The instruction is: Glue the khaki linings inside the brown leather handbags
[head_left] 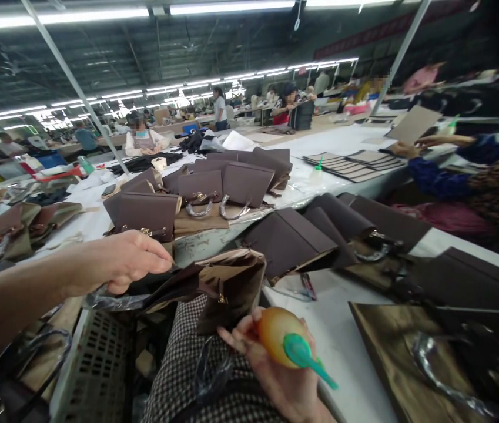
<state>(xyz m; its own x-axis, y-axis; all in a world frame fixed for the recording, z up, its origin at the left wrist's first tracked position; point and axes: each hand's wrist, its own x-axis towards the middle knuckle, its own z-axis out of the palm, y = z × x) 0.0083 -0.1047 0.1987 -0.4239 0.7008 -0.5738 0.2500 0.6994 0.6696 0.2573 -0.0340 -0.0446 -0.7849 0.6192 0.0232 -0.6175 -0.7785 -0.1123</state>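
My right hand [271, 376] is closed around a glue bottle [273, 332] with yellowish contents and a green nozzle, which points down to the right. Its fingertips reach the lower edge of a dark brown handbag [235, 276] on my lap. The handbag gapes, showing a tan-brown lining and a small gold fitting. My left hand [128, 261] is held out beside the handbag's left flap, fingers pinched together. What lies between those fingertips is too small to make out. A plastic-wrapped handle [117, 301] is below this hand.
Brown handbags [200, 188] stand on the white table ahead, and more bags [293, 238] lie to the right. A small cutter [308, 286] rests nearby. A plastic crate [93, 364] is at lower left. At right, a co-worker's sleeve [438, 170] is near stacked panels [350, 164].
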